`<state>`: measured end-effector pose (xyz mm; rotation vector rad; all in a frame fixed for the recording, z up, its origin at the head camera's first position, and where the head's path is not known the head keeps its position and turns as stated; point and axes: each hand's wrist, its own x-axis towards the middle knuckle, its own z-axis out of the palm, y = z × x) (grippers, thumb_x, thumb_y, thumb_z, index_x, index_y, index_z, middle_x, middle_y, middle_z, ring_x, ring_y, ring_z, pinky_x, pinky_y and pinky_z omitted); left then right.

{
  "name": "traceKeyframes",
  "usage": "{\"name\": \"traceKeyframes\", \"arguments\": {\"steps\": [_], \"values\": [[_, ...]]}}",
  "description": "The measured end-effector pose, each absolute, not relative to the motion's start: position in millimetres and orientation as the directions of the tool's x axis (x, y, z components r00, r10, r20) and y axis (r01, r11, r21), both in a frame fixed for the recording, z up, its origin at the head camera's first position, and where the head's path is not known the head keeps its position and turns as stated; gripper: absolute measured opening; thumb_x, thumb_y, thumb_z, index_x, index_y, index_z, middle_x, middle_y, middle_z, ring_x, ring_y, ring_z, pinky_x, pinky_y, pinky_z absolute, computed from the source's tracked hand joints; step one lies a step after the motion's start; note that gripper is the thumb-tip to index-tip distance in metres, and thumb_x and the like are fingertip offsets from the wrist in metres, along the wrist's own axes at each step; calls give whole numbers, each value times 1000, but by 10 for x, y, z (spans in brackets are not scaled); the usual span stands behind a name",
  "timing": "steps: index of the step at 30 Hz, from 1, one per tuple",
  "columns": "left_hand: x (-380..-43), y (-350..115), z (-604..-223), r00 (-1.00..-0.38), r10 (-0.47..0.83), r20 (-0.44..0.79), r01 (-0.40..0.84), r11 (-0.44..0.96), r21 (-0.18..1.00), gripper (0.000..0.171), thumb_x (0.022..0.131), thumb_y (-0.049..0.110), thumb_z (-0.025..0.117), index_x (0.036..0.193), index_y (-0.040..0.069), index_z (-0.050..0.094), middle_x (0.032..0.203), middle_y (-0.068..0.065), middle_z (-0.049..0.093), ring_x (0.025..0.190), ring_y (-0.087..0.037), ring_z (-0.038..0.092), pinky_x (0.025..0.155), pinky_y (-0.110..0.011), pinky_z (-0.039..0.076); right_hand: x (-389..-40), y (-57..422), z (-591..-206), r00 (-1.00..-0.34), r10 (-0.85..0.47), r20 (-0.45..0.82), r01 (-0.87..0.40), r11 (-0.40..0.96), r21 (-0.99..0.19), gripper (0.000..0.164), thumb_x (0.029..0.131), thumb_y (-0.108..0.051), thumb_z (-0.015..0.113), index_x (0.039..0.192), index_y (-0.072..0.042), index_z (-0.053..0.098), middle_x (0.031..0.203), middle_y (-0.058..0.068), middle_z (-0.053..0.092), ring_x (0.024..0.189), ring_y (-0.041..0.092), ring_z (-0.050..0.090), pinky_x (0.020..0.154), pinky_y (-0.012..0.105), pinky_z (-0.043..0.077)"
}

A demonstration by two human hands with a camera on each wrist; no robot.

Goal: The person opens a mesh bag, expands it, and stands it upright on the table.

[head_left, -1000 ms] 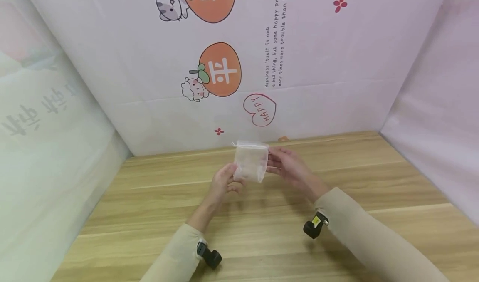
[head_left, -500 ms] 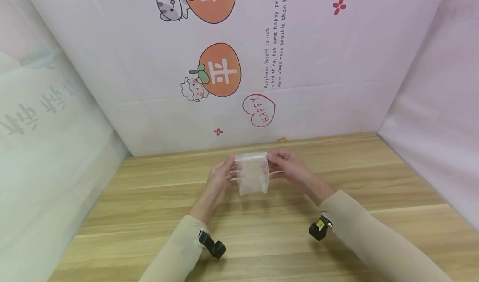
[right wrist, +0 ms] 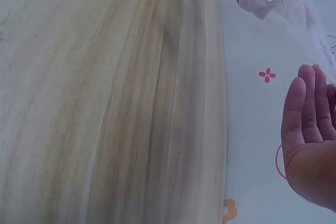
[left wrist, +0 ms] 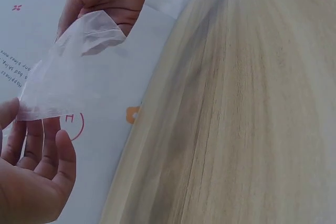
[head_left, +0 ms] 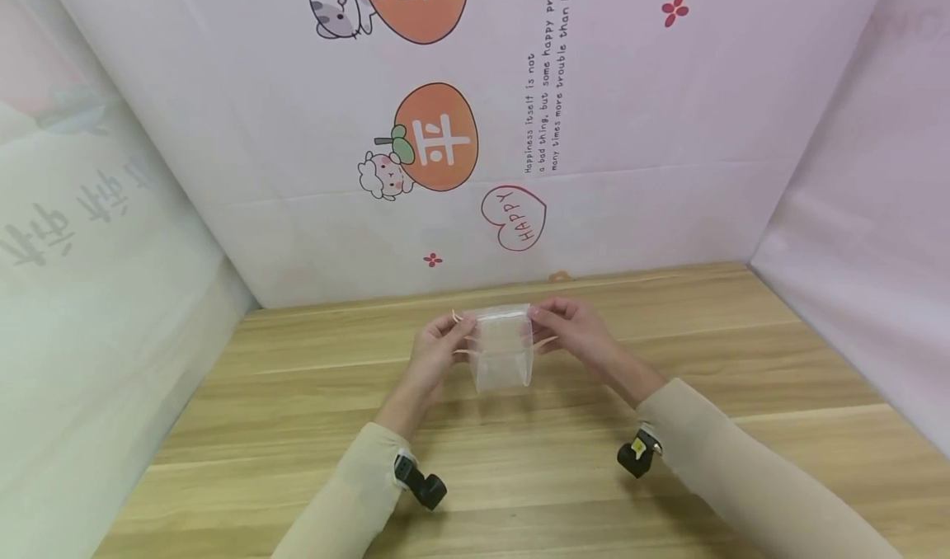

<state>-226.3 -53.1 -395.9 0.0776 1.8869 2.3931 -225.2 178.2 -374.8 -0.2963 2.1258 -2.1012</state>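
Note:
Between the two hands hangs a small sheer white drawstring pouch (head_left: 503,365), above the table in the head view. Its gathered top band runs level between them, with a thin cord loop sticking out at the left end. My left hand (head_left: 434,349) pinches the upper left corner between thumb and fingers. At the upper right corner, my right hand (head_left: 575,332) pinches the band, its other fingers extended behind the mesh. The left wrist view shows the see-through pouch (left wrist: 55,82) stretched from one hand to the other. In the right wrist view, the pouch (right wrist: 289,9) is partly cut off.
A wood-grain table (head_left: 312,427) spreads below the hands. Behind it stands a white printed cloth wall (head_left: 631,130), with more white cloth on the left and right sides. A black wrist camera (head_left: 421,483) is strapped to each sleeve.
The pouch has come down a little and now hangs level. My left hand has shifted from its lower left side up to the top corner; my right hand stays at the upper right.

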Motion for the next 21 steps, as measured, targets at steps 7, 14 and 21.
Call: {"name": "traceKeyframes", "arguments": {"steps": [7, 14, 21], "values": [[-2243, -561, -3914, -996, 79, 33, 23, -124, 992, 10, 91, 18, 76, 92, 10, 71, 91, -2, 71, 76, -15, 67, 63, -27, 55, -2265, 1810, -3731, -974, -209, 90, -114, 105, -988, 26, 100, -16, 65, 109, 8, 65, 96, 16, 72, 83, 20, 68, 74, 41, 60], [-2233, -556, -3905, -992, 67, 109, 106, -53, 993, 12, 88, 16, 80, 93, 6, 74, 93, -2, 72, 80, -15, 65, 63, -28, 56, -2227, 1847, -3723, -967, -220, 131, -168, 158, -973, 23, 97, -14, 69, 107, 6, 66, 99, 18, 71, 84, 19, 67, 71, 35, 59], [-2207, -570, -3916, -981, 98, 167, 173, 48, 984, 17, 86, 14, 81, 98, 3, 75, 89, -2, 71, 81, -15, 63, 66, -26, 53, -2233, 1881, -3761, -957, -222, 186, -235, 221, -946, 18, 95, -13, 70, 105, 2, 67, 96, 16, 70, 83, 25, 66, 70, 36, 59]]}}
